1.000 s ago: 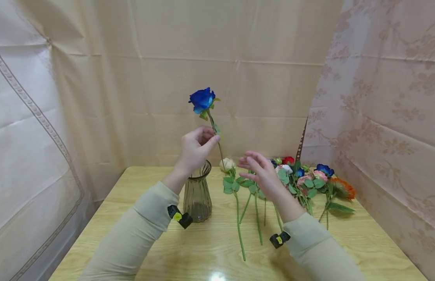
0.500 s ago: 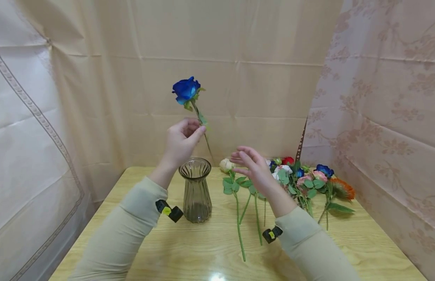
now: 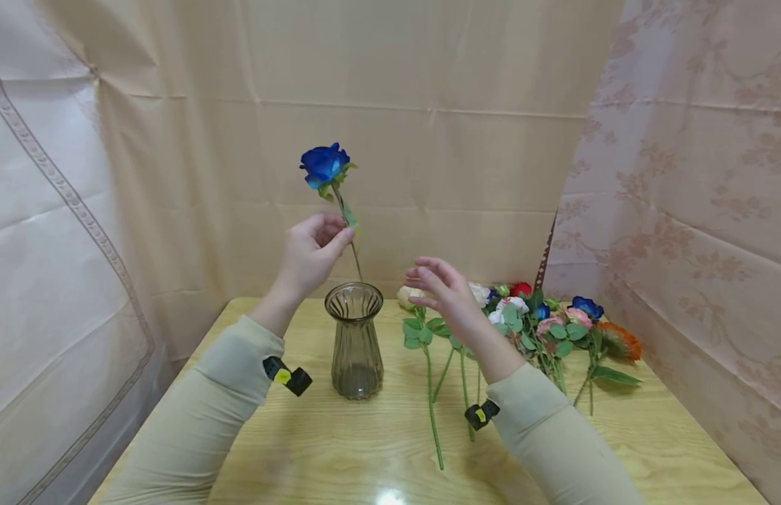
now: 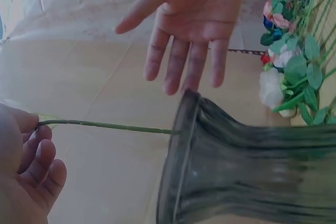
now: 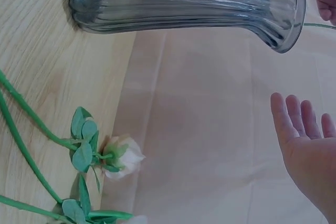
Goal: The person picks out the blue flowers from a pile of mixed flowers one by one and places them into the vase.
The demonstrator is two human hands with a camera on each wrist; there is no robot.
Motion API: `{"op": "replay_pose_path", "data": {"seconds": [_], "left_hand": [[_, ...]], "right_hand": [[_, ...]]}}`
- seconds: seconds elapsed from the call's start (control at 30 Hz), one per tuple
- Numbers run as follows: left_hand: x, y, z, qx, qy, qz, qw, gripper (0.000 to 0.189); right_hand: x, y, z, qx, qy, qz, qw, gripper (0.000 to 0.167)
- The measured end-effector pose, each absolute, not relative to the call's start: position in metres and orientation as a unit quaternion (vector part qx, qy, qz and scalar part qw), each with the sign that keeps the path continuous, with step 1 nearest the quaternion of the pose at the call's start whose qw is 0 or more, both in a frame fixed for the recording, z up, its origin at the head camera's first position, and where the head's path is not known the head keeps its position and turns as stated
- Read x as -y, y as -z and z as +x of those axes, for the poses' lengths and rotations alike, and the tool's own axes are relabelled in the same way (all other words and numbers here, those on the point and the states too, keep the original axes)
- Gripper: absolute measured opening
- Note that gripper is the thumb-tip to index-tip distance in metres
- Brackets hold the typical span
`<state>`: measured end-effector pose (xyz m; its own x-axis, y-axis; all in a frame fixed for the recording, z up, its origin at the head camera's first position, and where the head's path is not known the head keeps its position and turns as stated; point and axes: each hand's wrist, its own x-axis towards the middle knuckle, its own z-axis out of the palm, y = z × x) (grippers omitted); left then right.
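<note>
In the head view a blue rose (image 3: 324, 165) stands tilted, its bloom up and to the left. My left hand (image 3: 308, 254) pinches its stem between thumb and fingers; the left wrist view shows the green stem (image 4: 110, 126) running from those fingers toward the vase rim. Below and right of that hand, a smoky ribbed glass vase (image 3: 357, 351) sits upright on the table. Whether the stem's lower end is behind or over the mouth I cannot tell. My right hand (image 3: 446, 289) hovers right of the vase with its fingers extended, holding nothing.
Several loose flowers lie at the right of the wooden table (image 3: 365, 449): a cream rose (image 5: 123, 156), pink blooms (image 3: 564, 321), a red one (image 3: 520, 288), another blue rose (image 3: 586, 306) and an orange flower (image 3: 620, 341). A beige curtain (image 3: 390, 140) hangs behind the table.
My left hand has carried the blue rose leftward, first rising, then dipping slightly. The vase mouth, partly covered before, now shows fully. My right hand has drifted left and a little up.
</note>
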<state>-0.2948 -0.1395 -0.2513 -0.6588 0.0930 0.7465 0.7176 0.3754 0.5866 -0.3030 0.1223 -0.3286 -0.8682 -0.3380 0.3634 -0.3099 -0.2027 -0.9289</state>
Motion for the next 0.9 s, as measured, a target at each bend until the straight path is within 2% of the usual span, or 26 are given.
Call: {"op": "replay_pose_path", "data": {"seconds": [0.9], "left_hand": [[0.157,0.279,-0.292,0.867,0.364,-0.253,0.227,0.013]], "right_hand": [[-0.113,0.341,-0.306,-0.658,0.710,-0.250,0.033,0.047]]}}
